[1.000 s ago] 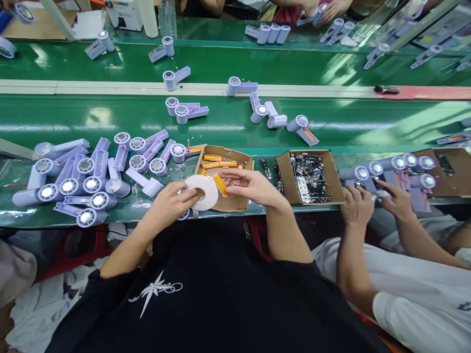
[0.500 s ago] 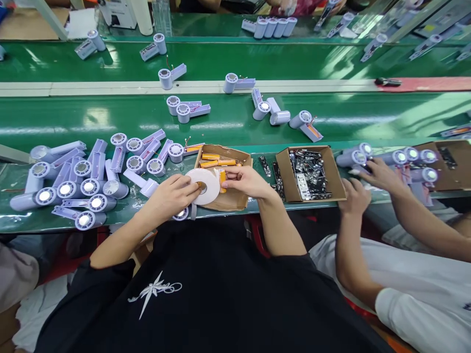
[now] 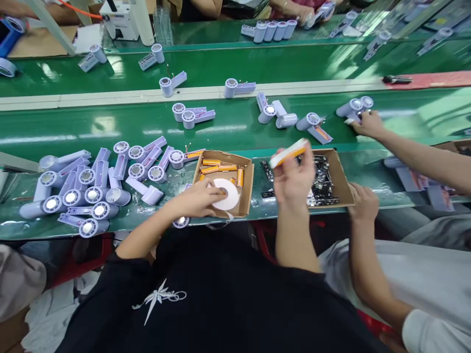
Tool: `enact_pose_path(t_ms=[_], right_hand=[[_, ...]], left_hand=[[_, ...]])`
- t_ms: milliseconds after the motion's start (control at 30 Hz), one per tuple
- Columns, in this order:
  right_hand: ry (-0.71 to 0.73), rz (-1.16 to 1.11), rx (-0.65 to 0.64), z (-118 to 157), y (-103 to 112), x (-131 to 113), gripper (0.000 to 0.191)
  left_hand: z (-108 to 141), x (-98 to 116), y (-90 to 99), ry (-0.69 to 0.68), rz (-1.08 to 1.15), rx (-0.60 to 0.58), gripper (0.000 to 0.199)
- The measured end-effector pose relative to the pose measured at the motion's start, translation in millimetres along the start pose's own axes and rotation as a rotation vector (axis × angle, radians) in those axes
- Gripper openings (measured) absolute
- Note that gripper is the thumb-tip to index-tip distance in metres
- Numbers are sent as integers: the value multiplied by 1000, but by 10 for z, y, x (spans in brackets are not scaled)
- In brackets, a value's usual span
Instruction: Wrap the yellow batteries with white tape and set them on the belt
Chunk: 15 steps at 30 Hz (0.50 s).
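Note:
My left hand (image 3: 198, 197) holds a white tape roll (image 3: 228, 193) by its near edge, over the front of a cardboard box (image 3: 248, 196). Inside this box lie several orange cylinders (image 3: 220, 168). Raised in front of the second box, my right hand (image 3: 293, 179) grips an orange cylinder with a white strip along it (image 3: 289, 153). Beside my left wrist stands a lilac housing (image 3: 181, 222), partly hidden by the arm.
Many lilac housings (image 3: 94, 194) crowd the left of the green bench. A box of black circuit boards (image 3: 342, 179) stands at right, near a co-worker's hand (image 3: 363, 202). Another co-worker's hand (image 3: 370, 124) touches housings on the belt.
My right hand has moved up and right, away from the roll, with the orange cylinder. My left hand has shifted right with the roll. A co-worker's hand has reached farther onto the belt with housings.

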State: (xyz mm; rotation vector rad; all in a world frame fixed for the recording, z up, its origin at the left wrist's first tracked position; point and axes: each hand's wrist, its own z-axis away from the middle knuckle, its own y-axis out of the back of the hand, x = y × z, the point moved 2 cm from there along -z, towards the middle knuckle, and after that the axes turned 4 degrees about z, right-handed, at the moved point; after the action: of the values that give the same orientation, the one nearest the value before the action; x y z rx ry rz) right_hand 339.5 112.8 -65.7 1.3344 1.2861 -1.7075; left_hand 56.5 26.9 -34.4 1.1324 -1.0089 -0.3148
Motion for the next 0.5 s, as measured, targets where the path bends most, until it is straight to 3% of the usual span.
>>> enact_pose_path(t_ms=[67, 200, 267, 367, 500], right_hand=[[-79, -3, -7, 370, 101, 148, 77], [-225, 4, 66, 943, 435, 362, 66], [-279, 9, 66, 997, 579, 404, 64], [-290, -22, 52, 888, 649, 434, 63], [-230, -99, 76, 676, 548, 548, 61]], left_hand=[[-127, -407, 263, 85, 28, 32, 34], [-418, -1243, 763, 513, -206, 160, 36], [-709, -1578, 945, 579, -272, 180, 37], [-1353, -1982, 1140, 616, -304, 208, 46], [-2375, -2257, 1204, 622, -279, 142, 72]])
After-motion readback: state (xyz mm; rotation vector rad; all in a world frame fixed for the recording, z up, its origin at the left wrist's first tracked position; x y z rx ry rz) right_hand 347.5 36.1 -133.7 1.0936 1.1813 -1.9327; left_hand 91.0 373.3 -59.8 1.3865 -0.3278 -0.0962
